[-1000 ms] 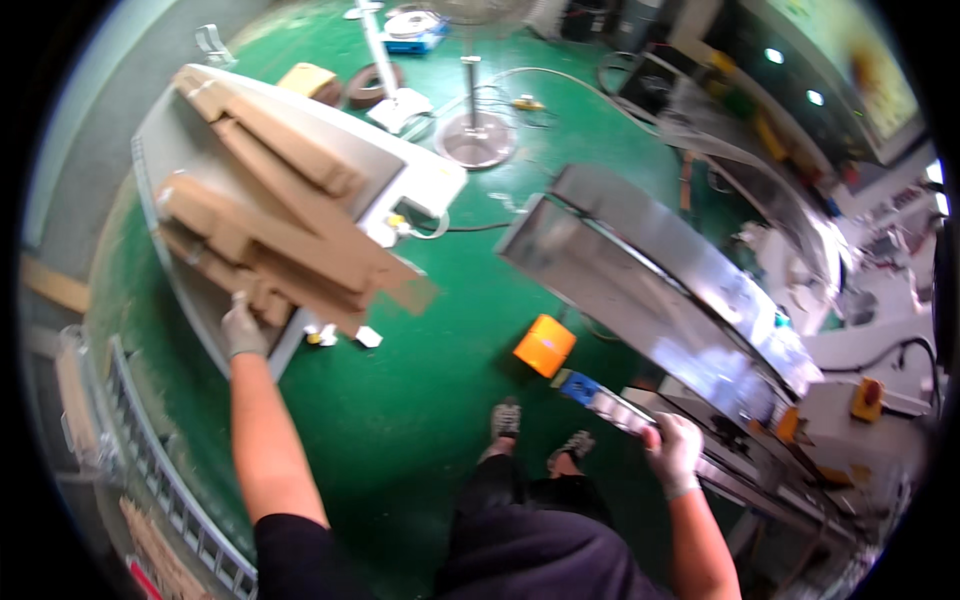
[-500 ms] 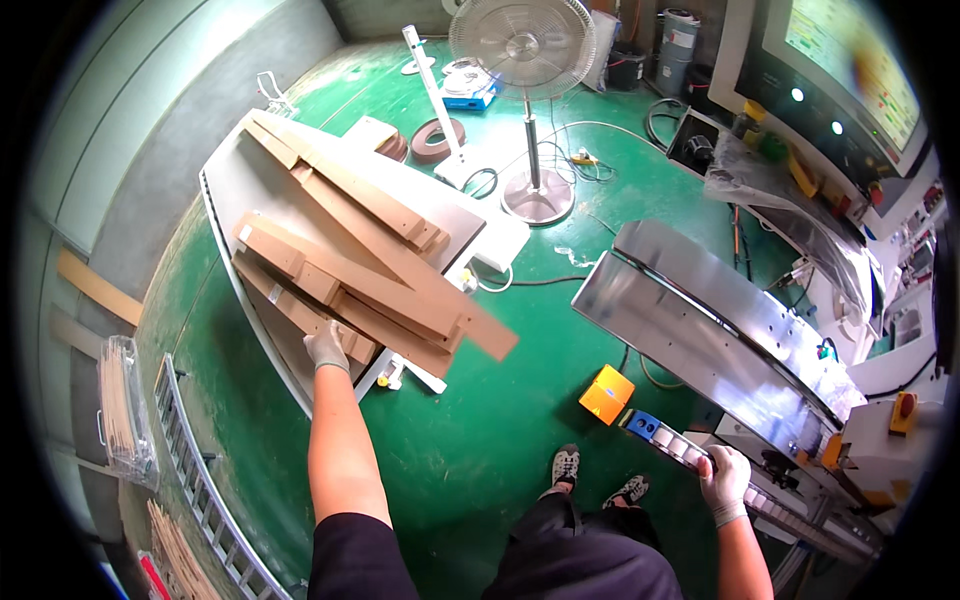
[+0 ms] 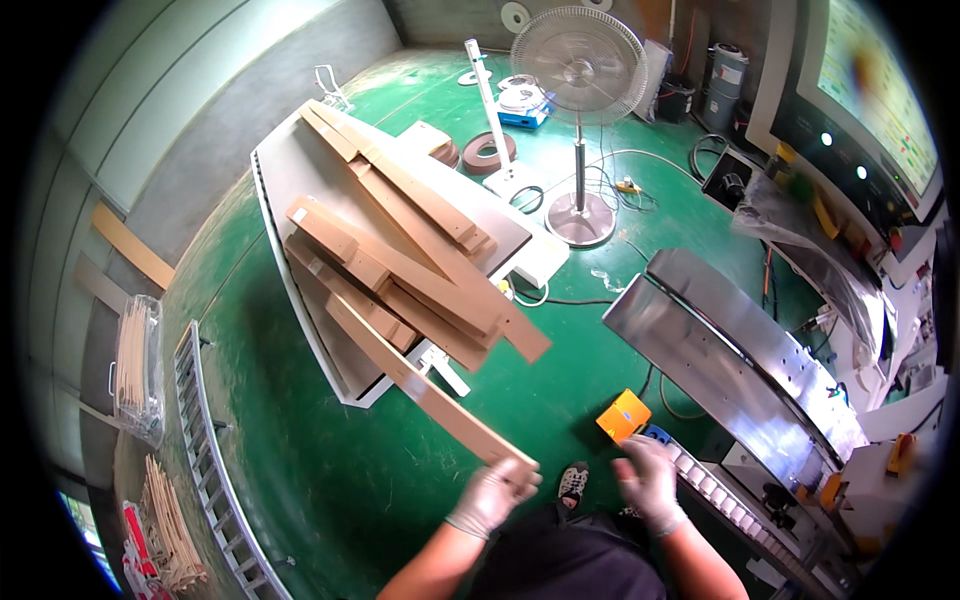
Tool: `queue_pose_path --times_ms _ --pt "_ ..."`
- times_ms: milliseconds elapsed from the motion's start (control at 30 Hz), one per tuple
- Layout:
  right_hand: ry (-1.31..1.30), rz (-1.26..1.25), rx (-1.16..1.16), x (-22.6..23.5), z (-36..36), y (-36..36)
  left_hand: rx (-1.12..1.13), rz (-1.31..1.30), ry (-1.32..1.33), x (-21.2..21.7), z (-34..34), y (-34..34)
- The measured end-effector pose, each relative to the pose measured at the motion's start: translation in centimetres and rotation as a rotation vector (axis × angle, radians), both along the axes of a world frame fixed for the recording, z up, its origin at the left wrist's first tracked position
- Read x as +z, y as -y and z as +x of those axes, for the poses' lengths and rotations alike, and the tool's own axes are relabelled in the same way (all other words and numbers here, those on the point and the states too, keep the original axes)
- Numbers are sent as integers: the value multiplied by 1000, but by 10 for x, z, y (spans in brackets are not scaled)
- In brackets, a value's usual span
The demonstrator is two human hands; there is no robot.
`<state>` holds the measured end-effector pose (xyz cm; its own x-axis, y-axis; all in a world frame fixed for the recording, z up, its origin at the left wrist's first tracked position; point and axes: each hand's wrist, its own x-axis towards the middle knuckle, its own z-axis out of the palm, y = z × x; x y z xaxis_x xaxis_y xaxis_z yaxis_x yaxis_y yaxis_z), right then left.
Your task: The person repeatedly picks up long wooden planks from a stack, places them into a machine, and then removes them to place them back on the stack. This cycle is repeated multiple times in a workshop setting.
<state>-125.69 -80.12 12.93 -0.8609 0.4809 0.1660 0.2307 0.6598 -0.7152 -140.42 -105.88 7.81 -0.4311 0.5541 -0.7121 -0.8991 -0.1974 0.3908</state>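
At the far left edge, a clear bag of thin wooden sticks [image 3: 133, 365] hangs beside a grey slatted rack [image 3: 205, 450], and more sticks lie loose under it. To the right of them stands the grey worktable [image 3: 300, 180] with a pile of wooden planks [image 3: 400, 250] lying crosswise on its top. One long plank [image 3: 420, 385] now comes off this pile and reaches down over the green floor [image 3: 300, 470] toward the person. Half a second ago the left hand was at the table edge, on the pile; now the left hand [image 3: 495, 495], in a light glove, is low and close to the body, and its fingers are closed around the near end of this long plank, while the far end lies on the table, against the pile. So I judge that one plank is being drawn out from the others. Just to the right, the right hand [image 3: 648, 482], also gloved, has left the roller track [image 3: 720, 495] where it was before; it now hovers with fingers spread and empty, near the plank end but not touching it. Behind it lies an orange box [image 3: 623, 415] on the floor, then the long steel machine [image 3: 730, 360], and further back a standing fan [image 3: 578, 70].
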Motion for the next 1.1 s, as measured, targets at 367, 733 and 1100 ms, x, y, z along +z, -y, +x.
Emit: queue_pose_path --times_ms 367,733,1100 --pt "251 -399 358 15 26 -6 159 291 257 -15 27 -19" --pt "517 -654 -279 26 271 -2 -119 167 -542 61 -9 -135" --pt "72 -790 -884 -29 315 104 -1043 430 -947 62 159 -300"
